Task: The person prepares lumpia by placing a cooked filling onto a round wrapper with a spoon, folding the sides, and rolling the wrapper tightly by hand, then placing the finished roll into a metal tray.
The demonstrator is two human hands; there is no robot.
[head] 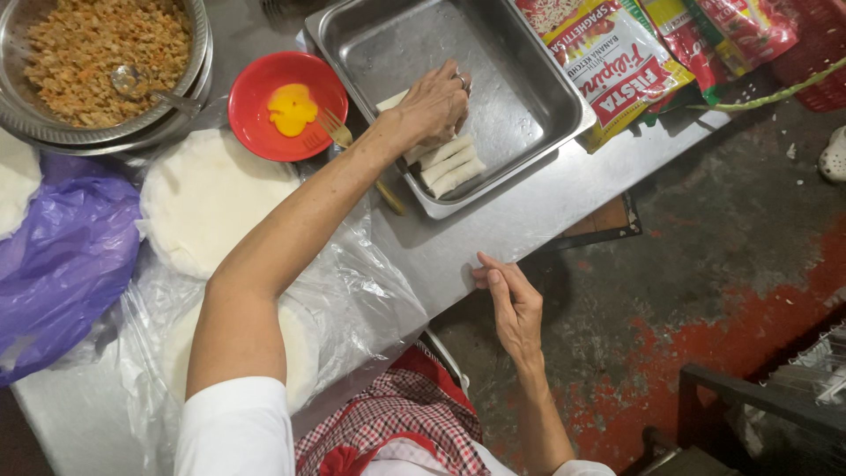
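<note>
My left hand (432, 110) reaches into a steel tray (502, 79) and closes over a white rolled wrapper (393, 100), whose end sticks out past the fingers. Three finished rolls (454, 167) lie side by side just below that hand, in the tray's near corner. My right hand (511, 304) rests on the edge of the steel table (493, 238). Its fingers are stretched out and it holds nothing.
A red bowl (256, 123) of beaten egg with a fork (335, 130) stands left of the tray. A metal bowl of minced filling (106, 44) holds a spoon (141, 84). Round white wrappers (207, 198) lie on clear plastic beside a purple bag (62, 256). Sauce packets (617, 62) are at the back right.
</note>
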